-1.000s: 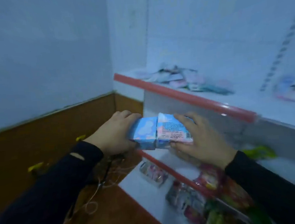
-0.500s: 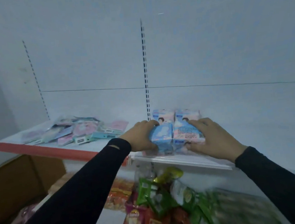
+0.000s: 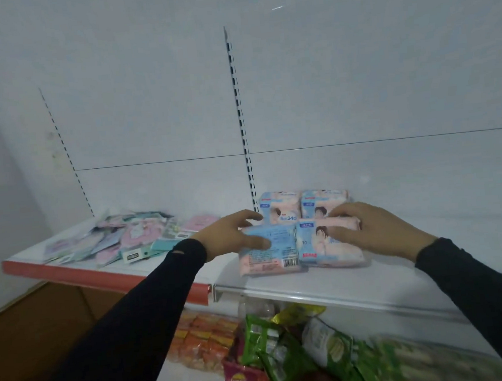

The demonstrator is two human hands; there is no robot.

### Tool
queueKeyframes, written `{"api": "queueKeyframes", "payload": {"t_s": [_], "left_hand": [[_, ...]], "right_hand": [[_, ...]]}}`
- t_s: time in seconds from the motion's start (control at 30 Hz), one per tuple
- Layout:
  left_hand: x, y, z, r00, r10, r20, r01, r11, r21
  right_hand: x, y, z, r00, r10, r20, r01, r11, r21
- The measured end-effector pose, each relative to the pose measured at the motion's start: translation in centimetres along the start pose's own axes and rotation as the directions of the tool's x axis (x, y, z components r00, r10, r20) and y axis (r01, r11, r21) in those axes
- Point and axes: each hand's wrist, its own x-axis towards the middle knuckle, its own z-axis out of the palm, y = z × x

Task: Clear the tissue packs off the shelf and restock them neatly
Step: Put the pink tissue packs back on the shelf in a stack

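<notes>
Resting loosely spread on front tissue packs: left hand (image 3: 228,236) on nine-o'clock pack (image 3: 269,254), right hand (image 3: 377,228) on three-o'clock pack (image 3: 329,244).

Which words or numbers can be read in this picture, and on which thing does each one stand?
"240": on the back left tissue pack.
"10": on the front right tissue pack, near its left edge.
Fine print and barcode on the front left tissue pack: too small to read.
Labels on the snack bags below: blurred.
</notes>
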Motion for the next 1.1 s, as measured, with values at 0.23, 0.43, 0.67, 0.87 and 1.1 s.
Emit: {"api": "queueKeyframes", "payload": {"t_s": [0.23,0.43,0.67,0.87,1.1], "left_hand": [[0.3,-0.8,0.8,0.994,0.01,-0.109,0.007,0.987,0.159],[1.0,-1.3,0.8,0.999,-0.01,-0.036,0.023,0.923,0.384],[1.5,-2.0,-1.4,0.995,-0.085,0.058,0.078,0.99,0.114],[1.8,-2.6,-0.8,0.994,-0.065,0.084,0.07,0.996,-0.049],[2.8,-2.7,-2.4,0.986,-0.146,0.076,0.157,0.975,-0.159]], "right_hand": [[-0.2,-0.4,1.0,0.996,0.088,0.016,-0.088,0.996,0.019],[-0.4,0.0,1.9,0.991,0.125,0.041,-0.126,0.992,0.019],[0.1,0.2,2.7,0.991,0.129,-0.02,-0.129,0.991,-0.035],[0.6,0.1,3.3,0.992,0.12,-0.036,-0.121,0.992,-0.028],[0.6,0.4,2.7,0.994,0.112,-0.014,-0.113,0.993,-0.031]]}}
